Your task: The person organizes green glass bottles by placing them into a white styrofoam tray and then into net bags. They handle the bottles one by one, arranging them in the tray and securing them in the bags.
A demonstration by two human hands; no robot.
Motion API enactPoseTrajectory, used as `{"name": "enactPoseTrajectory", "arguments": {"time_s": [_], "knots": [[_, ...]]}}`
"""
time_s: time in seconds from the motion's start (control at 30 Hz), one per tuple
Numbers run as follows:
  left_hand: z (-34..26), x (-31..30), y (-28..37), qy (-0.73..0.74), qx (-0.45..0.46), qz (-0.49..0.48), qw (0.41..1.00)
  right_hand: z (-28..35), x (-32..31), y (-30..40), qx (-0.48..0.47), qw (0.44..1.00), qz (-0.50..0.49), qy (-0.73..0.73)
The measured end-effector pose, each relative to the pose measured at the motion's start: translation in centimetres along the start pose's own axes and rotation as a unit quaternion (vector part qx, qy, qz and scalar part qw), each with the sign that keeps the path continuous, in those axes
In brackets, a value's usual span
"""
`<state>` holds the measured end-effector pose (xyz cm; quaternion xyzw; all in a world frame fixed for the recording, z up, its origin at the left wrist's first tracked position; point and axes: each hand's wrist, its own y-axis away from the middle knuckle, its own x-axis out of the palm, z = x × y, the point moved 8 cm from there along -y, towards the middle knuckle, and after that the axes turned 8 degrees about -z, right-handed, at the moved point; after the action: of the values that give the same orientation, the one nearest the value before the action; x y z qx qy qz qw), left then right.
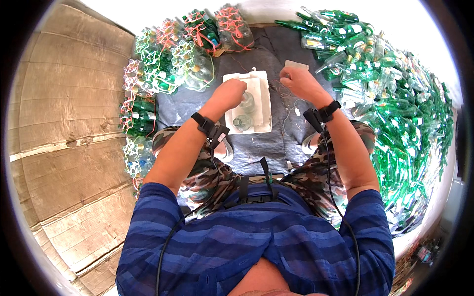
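Note:
A white foam tray [264,111] lies on the dark ground sheet between my feet. Two clear glass bottles stand in it: the front bottle [242,123] near the tray's front left, and the rear bottle [247,103] right beside my left hand [231,93]. That hand is curled with its fingers at the rear bottle's upper part; whether it grips the neck is hidden. My right hand [296,82] is raised to the right of the tray, fingers bent, and I cannot tell whether it holds anything. Just beyond it lies a small flat tan piece [296,65], perhaps cardboard.
Bottle bundles tied with red string [233,27] and with pale green string [192,66] line the back and left. A large heap of loose green and clear glass bottles [392,107] fills the right side. Cardboard sheets [74,111] cover the left. Thin string [287,111] trails over the ground sheet.

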<state>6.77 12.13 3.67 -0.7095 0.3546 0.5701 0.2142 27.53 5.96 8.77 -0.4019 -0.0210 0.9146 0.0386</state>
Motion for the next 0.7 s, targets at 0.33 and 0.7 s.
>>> {"name": "enactPoseTrajectory", "arguments": {"time_s": [0.33,0.7], "knots": [[0.39,0.61,0.15,-0.007,-0.001,-0.017,1.0,-0.42,0.43,0.07,-0.016,1.0,-0.006,0.026],[0.93,0.84,0.26,-0.018,-0.022,-0.005,1.0,-0.31,0.53,0.22,-0.043,0.998,-0.011,0.05]]}}
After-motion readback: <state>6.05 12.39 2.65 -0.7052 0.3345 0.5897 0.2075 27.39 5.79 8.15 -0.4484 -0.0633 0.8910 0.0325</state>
